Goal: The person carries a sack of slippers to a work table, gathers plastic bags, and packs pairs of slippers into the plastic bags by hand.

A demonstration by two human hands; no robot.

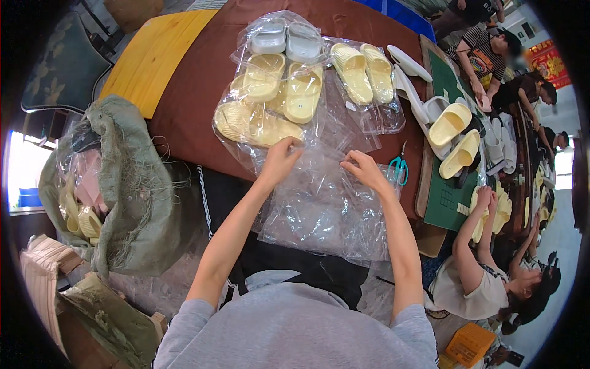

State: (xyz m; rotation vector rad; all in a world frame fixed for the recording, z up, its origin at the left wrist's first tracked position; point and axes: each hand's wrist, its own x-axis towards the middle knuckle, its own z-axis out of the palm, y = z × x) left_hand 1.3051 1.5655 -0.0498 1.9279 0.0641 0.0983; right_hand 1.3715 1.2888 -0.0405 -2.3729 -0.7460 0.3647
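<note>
In front of me a stack of clear plastic bags (pixel 319 212) hangs over the near table edge toward my lap. My left hand (pixel 283 160) is closed in a pinch at the bags' upper left, just below a wrapped yellow slipper (pixel 258 123). At the upper right my right hand (pixel 364 169) pinches the plastic too, its fingers curled. Beyond them more yellow slippers (pixel 304 92) lie in clear bags, with grey slippers (pixel 268 40) farthest back. Another bagged yellow pair (pixel 351 74) rests to the right. Teal-handled scissors (pixel 399 171) lie beside my right hand.
A brown-covered table (pixel 190 104) meets a green mat (pixel 442 203) with loose yellow slippers (pixel 452 123). A woven sack (pixel 135 197) of wrapped slippers stands at left, near a yellow board (pixel 160 55). Co-workers handle slippers on the right; an orange crate (pixel 470 344) sits low there.
</note>
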